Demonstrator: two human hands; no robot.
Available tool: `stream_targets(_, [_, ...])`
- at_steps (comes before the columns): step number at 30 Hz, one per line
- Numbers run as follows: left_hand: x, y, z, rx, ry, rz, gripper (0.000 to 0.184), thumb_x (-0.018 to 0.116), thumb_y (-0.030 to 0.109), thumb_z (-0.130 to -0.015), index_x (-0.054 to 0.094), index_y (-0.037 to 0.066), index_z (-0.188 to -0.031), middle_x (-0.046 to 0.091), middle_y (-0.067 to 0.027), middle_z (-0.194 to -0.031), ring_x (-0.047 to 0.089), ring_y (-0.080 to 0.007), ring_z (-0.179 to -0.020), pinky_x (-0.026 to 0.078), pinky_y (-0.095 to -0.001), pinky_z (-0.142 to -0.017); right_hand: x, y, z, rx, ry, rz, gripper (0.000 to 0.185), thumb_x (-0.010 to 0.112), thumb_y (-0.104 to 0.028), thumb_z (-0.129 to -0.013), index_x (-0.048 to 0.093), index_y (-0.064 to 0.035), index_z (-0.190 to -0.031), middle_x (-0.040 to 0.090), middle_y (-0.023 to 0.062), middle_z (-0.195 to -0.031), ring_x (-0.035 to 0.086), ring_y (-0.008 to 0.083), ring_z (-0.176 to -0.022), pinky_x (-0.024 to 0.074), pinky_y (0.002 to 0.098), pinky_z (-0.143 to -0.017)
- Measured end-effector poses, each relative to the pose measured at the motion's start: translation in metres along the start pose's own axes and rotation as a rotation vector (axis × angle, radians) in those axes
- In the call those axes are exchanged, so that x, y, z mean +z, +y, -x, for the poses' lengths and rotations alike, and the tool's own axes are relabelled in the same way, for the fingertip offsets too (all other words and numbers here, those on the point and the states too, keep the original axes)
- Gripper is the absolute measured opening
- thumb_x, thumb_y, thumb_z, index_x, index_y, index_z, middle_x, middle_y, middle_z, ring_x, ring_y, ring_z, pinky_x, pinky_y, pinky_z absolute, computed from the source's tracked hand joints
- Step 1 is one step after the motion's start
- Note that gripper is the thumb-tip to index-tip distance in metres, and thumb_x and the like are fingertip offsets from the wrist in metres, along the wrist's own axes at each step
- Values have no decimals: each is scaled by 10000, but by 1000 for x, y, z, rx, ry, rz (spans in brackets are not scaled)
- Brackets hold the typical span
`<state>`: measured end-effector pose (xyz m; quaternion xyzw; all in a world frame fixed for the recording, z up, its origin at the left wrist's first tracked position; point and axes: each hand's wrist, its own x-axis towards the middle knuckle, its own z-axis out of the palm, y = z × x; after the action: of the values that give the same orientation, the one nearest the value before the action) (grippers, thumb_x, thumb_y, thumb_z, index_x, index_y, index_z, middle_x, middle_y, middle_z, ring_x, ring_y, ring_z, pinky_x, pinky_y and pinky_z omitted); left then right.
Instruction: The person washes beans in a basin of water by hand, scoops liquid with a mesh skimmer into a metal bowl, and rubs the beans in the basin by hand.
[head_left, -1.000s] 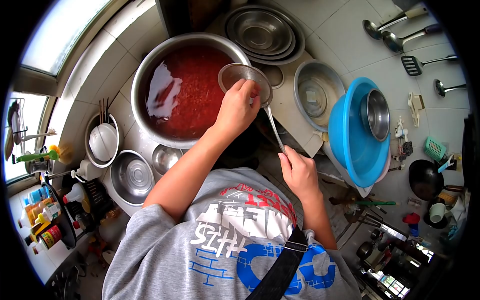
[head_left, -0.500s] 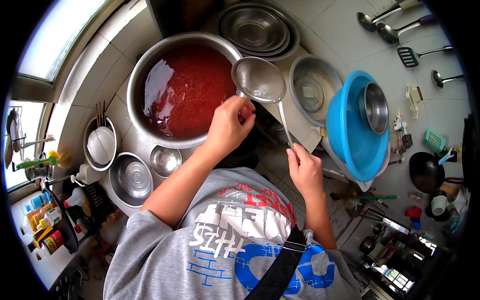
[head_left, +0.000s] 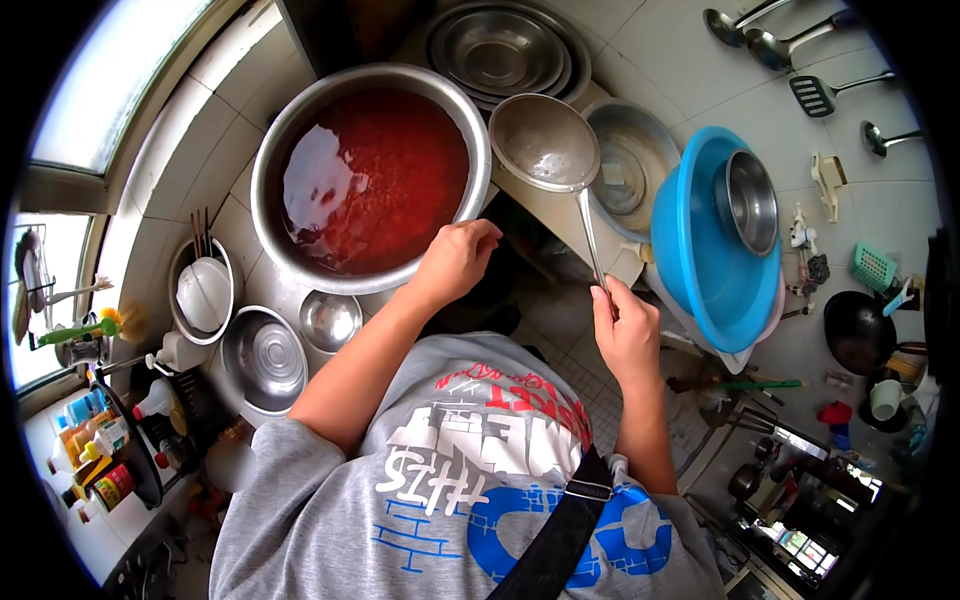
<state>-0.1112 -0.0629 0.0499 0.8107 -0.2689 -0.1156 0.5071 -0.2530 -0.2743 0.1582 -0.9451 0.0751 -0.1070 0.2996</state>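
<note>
My right hand point(head_left: 625, 330) is closed around the long metal handle of a fine-mesh strainer point(head_left: 545, 142). The strainer's round bowl hangs in the air just right of a large metal pot point(head_left: 262, 215), and a few small pale specks show on it. Red liquid point(head_left: 375, 185) fills much of the pot, with shiny reflections and small bits in it. By the pot's near rim is my left hand point(head_left: 457, 262), fingers curled and pressed together. Whatever those fingers may hold is hidden.
Stacked metal basins point(head_left: 500, 50) stand behind the strainer. To the right are a wide metal basin point(head_left: 635, 165) and a blue plastic basin point(head_left: 690, 260) with a metal bowl point(head_left: 752, 203) in it. Metal bowls point(head_left: 263, 360) sit at the left. Ladles and a slotted turner point(head_left: 812, 96) hang on the wall.
The strainer has moved right and slightly up, away from the pot rim and my left hand. My left hand has come off the strainer's edge and sits slightly lower.
</note>
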Motion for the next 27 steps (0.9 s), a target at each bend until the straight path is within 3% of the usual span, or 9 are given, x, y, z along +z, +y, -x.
stream_targets(5, [-16,13,5,64,97,-70,177,700,10,-791,675,-10,-965,650,-163,-827,671,-318,-768,543,-391,-680,8,2,0,-3,53,-32,151,659,-79,-932,663,43,-1022,649,223,-746,658,386,-651,500,411,-560])
stream_targets(8, [-18,17,17,-14,-21,-67,163,723,43,-783,664,3,-929,650,-151,-820,666,-347,-778,538,-409,-675,9,1,-1,91,-36,-24,156,653,-70,-936,665,52,-1032,661,234,-759,679,343,-639,507,388,-560])
stream_targets(10, [-15,14,28,103,17,-111,148,648,-14,-799,671,20,-940,651,-158,-959,666,-345,-818,543,-416,-700,16,11,2,18,24,-10,155,650,-66,-941,658,66,-1023,664,221,-761,646,317,-587,490,360,-535])
stream_targets(12, [-18,13,36,242,69,-87,192,619,-38,-788,675,28,-959,627,-157,-1081,658,-347,-861,543,-422,-729,18,12,4,106,-1,-36,143,642,-59,-947,651,70,-1007,674,223,-788,649,291,-586,497,342,-542])
stream_targets(15, [-32,15,51,42,72,-30,221,612,-55,-774,672,27,-970,610,-153,-1125,646,-354,-898,542,-431,-772,19,10,-2,52,-63,-17,134,634,-54,-953,641,69,-1007,688,215,-825,663,267,-608,510,328,-560])
stream_targets(19, [-62,-29,57,-63,173,-333,200,647,27,-801,680,33,-998,628,-161,-1110,645,-357,-949,546,-446,-808,27,0,-16,26,-62,-20,146,631,-55,-956,642,61,-1043,699,190,-840,666,244,-621,516,316,-573])
stream_targets(21, [-84,-52,55,-357,-5,-624,279,695,194,-824,683,43,-1058,640,-191,-1129,648,-366,-1017,540,-468,-843,31,-10,-24,37,-73,-56,158,633,-59,-957,643,60,-1060,702,176,-843,666,230,-631,520,315,-577])
stream_targets(22, [-91,-64,57,-438,-67,-716,382,693,277,-843,661,66,-1160,643,-200,-1145,637,-382,-1067,529,-470,-887,34,-13,-28,27,-71,-52,163,635,-60,-956,646,60,-1066,701,174,-841,663,221,-631,521,313,-578])
stream_targets(27, [-112,-91,20,-779,-373,-673,609,582,502,-942,486,167,-1441,472,-228,-1433,538,-450,-1253,483,-527,-1007,51,-25,-42,4,-102,-71,185,647,-66,-951,659,56,-1089,695,161,-834,650,195,-640,525,306,-585])
